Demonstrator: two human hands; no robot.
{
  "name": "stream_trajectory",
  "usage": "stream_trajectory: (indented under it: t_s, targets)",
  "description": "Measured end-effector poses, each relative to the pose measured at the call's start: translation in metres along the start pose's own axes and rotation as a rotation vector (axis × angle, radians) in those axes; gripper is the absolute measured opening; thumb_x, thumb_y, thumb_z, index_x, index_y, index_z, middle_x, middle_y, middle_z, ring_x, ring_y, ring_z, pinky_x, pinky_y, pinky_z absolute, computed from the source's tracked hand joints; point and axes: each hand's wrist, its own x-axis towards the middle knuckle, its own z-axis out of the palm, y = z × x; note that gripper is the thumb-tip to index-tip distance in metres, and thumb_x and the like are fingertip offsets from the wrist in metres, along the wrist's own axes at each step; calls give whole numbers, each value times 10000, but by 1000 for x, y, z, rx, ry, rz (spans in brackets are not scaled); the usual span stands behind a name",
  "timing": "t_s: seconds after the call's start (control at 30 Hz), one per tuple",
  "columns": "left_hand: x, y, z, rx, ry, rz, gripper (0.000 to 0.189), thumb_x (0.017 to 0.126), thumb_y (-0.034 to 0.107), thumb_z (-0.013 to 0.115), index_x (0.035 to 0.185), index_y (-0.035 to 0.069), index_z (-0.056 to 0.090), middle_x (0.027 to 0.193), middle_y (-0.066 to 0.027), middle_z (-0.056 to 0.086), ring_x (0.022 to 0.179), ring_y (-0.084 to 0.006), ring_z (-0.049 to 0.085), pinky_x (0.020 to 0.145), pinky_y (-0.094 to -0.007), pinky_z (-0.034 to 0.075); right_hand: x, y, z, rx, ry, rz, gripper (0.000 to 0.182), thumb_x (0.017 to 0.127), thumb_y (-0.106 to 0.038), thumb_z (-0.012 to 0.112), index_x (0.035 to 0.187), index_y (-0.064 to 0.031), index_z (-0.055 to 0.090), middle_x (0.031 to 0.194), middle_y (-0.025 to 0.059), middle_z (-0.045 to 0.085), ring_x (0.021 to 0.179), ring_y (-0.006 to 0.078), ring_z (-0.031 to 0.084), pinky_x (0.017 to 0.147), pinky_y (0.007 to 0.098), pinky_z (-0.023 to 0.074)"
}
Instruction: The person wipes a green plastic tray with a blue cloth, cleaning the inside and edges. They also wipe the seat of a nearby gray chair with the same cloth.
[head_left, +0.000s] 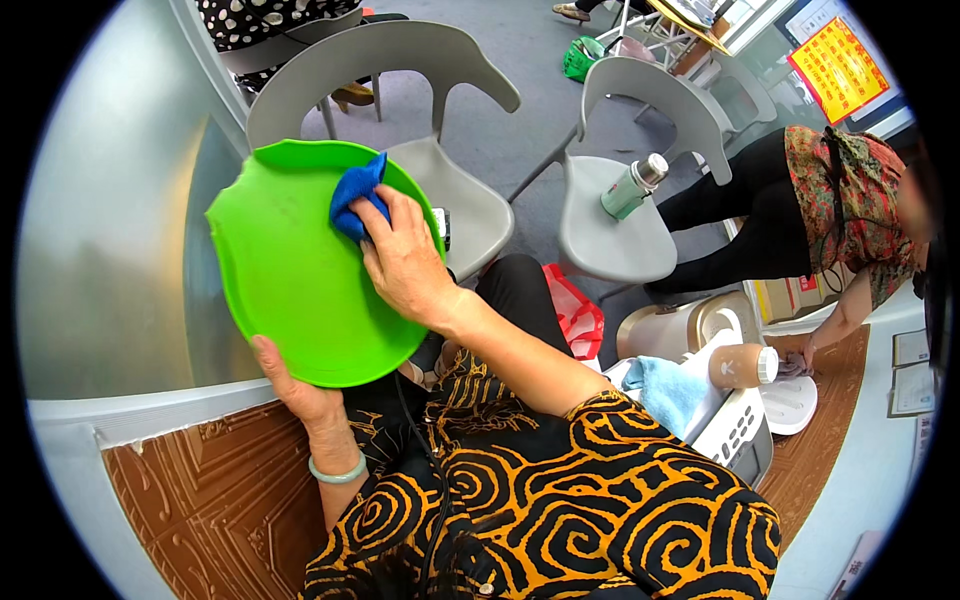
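Observation:
A round bright green plastic tray (300, 285) with a raised rim and a broken, notched edge at its upper left is held up before me, tilted. My left hand (300, 394) grips its lower rim, the thumb on the near face and the other fingers hidden behind. In my right hand (409, 262) is a bunched blue cloth (356, 199), pressed against the tray's face near the upper right rim. A small dark object with a white label (440, 225) shows partly behind the tray, on a chair seat.
Grey plastic chairs (480, 210) stand ahead; one seat (619, 240) bears a green flask (630, 186). At right are a red bag (576, 315), a beige appliance (660, 330), a light blue towel (667, 390) and a brown bottle (739, 365). Another person (810, 202) bends at far right. A frosted panel (112, 225) borders the left.

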Motion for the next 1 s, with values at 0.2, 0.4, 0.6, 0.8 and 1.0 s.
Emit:
stream_trajectory:
  t_s: [0.2, 0.4, 0.6, 0.8, 1.0]
  targets:
    - [14, 11, 5, -2, 30, 27, 661, 1031, 526, 459, 1467, 32, 406, 1396, -129, 525, 1271, -262, 519, 1091, -419, 416, -28, -43, 3, 184, -177, -113, 487, 796, 17, 624, 1269, -70, 549, 1358, 208, 468, 1270, 418, 466, 1077, 508, 398]
    - [0, 6, 18, -26, 31, -59, 656, 1042, 506, 454, 1484, 24, 395, 1437, -120, 501, 1298, -251, 498, 1119, -407, 388, 9, -31, 7, 284, -87, -327, 436, 808, -20, 649, 1231, -98, 579, 1363, 185, 494, 1240, 409, 509, 1028, 501, 430]
    - [6, 9, 1, 3, -9, -6, 654, 1035, 516, 461, 1482, 43, 401, 1422, -116, 506, 1290, -244, 495, 1096, -409, 400, 0, 0, -3, -6, 51, 5, 500, 806, -16, 631, 1296, -68, 542, 1348, 236, 459, 1263, 437, 450, 1061, 519, 387]
    - [14, 12, 11, 94, 126, 38, 702, 1024, 554, 446, 1493, 36, 376, 1444, -132, 479, 1314, -266, 475, 1112, -430, 386, -33, -40, 7, 209, -117, -58, 461, 826, -56, 649, 1276, -69, 547, 1384, 231, 431, 1312, 436, 422, 1095, 525, 366]
    - [2, 6, 25, 54, 124, -107, 709, 1027, 550, 451, 1507, 36, 362, 1490, -127, 445, 1348, -271, 444, 1137, -425, 355, 11, -28, 11, 279, -36, -268, 402, 825, -50, 645, 1219, -94, 580, 1353, 190, 482, 1239, 408, 493, 1049, 508, 404]
